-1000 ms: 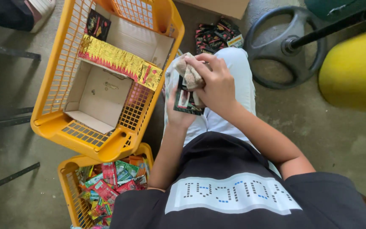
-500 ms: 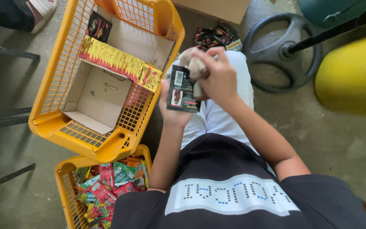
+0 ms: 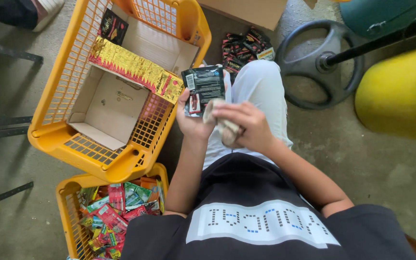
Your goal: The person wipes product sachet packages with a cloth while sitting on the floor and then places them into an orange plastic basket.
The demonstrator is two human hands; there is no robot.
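Taking the large yellow basket as the landmark: it stands at the left, tilted, and holds an open cardboard box whose gold and red flap lies across its middle. A dark sachet rests at the far end of the box. Just below the large basket sits a smaller yellow basket filled with red and green packets.

Right of the large basket, close to its rim, the person's left hand is closed around the lower edge of a black packet, holding it upright with its printed face toward the camera. Just right of that, the right hand is clenched on a pale crumpled cloth, which touches the packet's lower corner. Both hands are above the person's light trouser leg.

Farther right and beyond the knee lies a pile of dark sachets on the floor, then a black wheel, and a yellow rounded object farthest from the basket.
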